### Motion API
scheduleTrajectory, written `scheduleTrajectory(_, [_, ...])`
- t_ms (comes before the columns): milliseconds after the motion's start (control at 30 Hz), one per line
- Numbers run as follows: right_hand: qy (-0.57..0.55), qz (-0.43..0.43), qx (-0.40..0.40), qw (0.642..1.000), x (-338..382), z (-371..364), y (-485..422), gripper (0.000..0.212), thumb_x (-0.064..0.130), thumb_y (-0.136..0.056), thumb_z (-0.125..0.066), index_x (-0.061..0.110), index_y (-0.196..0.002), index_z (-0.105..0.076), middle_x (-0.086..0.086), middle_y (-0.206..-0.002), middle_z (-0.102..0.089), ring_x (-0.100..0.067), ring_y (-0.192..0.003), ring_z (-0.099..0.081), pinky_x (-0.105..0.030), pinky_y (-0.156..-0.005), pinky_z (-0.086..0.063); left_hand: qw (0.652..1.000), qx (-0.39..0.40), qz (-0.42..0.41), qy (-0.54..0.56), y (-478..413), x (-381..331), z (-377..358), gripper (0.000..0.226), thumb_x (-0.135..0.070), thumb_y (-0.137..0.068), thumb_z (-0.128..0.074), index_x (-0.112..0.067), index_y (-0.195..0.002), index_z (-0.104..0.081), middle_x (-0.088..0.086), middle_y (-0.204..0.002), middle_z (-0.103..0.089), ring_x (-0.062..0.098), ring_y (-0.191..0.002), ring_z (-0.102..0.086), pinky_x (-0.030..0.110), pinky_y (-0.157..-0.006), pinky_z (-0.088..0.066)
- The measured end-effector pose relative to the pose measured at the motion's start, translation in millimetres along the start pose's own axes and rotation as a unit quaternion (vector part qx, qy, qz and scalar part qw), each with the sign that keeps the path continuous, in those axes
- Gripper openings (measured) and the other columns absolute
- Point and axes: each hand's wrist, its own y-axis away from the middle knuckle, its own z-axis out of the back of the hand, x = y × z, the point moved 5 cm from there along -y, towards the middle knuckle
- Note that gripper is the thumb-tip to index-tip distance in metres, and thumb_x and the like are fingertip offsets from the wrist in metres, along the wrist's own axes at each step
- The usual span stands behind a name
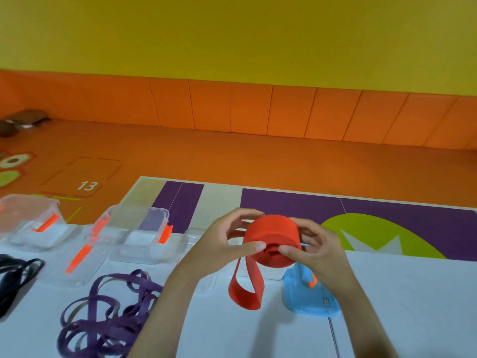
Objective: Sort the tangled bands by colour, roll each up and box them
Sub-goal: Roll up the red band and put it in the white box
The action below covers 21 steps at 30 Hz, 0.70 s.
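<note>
White table (413, 306) against an orange floor and yellow wall. Above it, the left hand (227, 244) and right hand (315, 249) grip a red band roll (273, 233), its loose tail (245, 290) dangling. It looks soft, light and springy, so it is best pinched across its flat ends to stop it unwinding

Yellow wall (232, 34), orange padded panels (258, 109), orange floor (232, 156), white table (400, 306), possibly shoes (20, 122) far left

Red band roll (273, 236) between the hands, left hand (227, 244) and right hand (317, 251), above white table (400, 306).
</note>
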Motion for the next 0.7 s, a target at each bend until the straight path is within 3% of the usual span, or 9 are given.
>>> scheduleTrajectory(100, [-0.077,0.019,-0.009,0.997,-4.8,2.0,-0.8,0.046,0.013,-0.070,-0.091,0.022,-0.113,-0.077,-0.012,-0.113,-0.078,-0.026,-0.105,-0.074,-0.031,-0.086,-0.061,0.995,-0.040,0.021,0.084,1.7,11.8,-0.2,0.046,-0.018,-0.079,-0.089,-0.014,-0.121,-0.072,0.001,-0.113,-0.079,0.016,-0.106,-0.074,0.027,-0.094,-0.058])
scheduleTrajectory(167, [-0.087,0.014,-0.001,0.996,-10.6,2.2,0.6,0.045,0.015,-0.073,-0.089,0.023,-0.116,-0.075,-0.013,-0.115,-0.077,-0.028,-0.107,-0.073,-0.033,-0.088,-0.061,0.994,-0.062,0.018,0.088,1.2,15.6,0.7,0.049,-0.025,-0.072,-0.092,-0.014,-0.116,-0.075,0.003,-0.107,-0.080,0.018,-0.100,-0.076,0.027,-0.090,-0.059])
scheduleTrajectory(300, [-0.022,-0.035,0.057,0.997,-15.0,14.2,-1.5,0.061,0.008,-0.077,-0.088,0.026,-0.131,-0.068,-0.007,-0.123,-0.075,-0.025,-0.115,-0.072,-0.034,-0.093,-0.060,0.997,-0.072,0.018,0.019,-1.4,13.5,-5.6,0.043,-0.040,-0.074,-0.090,-0.030,-0.113,-0.075,-0.010,-0.108,-0.078,0.017,-0.106,-0.074,0.032,-0.091,-0.062])
scheduleTrajectory(400, [0.064,-0.047,0.111,0.991,-4.9,28.2,-9.2,0.063,0.016,-0.075,-0.091,0.038,-0.130,-0.069,0.001,-0.120,-0.077,-0.018,-0.113,-0.073,-0.034,-0.094,-0.061,0.997,-0.062,-0.001,-0.049,-5.0,8.3,-14.1,0.037,-0.034,-0.082,-0.089,-0.040,-0.113,-0.071,-0.021,-0.108,-0.075,0.007,-0.107,-0.071,0.022,-0.088,-0.060])
scheduleTrajectory(500, [0.109,-0.010,0.080,0.991,3.1,37.6,-15.1,0.046,0.022,-0.069,-0.092,0.032,-0.111,-0.078,0.006,-0.108,-0.081,-0.014,-0.103,-0.076,-0.028,-0.091,-0.061,0.998,-0.051,0.001,-0.031,-11.0,3.4,-22.2,0.036,-0.027,-0.084,-0.088,-0.034,-0.115,-0.072,-0.018,-0.109,-0.076,0.005,-0.106,-0.072,0.018,-0.087,-0.058])
scheduleTrajectory(700, [-0.061,-0.002,0.000,0.998,-25.0,47.8,-7.2,0.040,0.011,-0.073,-0.089,0.024,-0.110,-0.079,-0.011,-0.112,-0.079,-0.029,-0.107,-0.075,-0.033,-0.092,-0.061,0.998,-0.054,0.035,-0.001,-18.6,8.5,-37.6,0.042,-0.026,-0.082,-0.088,-0.025,-0.120,-0.071,-0.011,-0.109,-0.079,0.012,-0.103,-0.076,0.025,-0.087,-0.061])
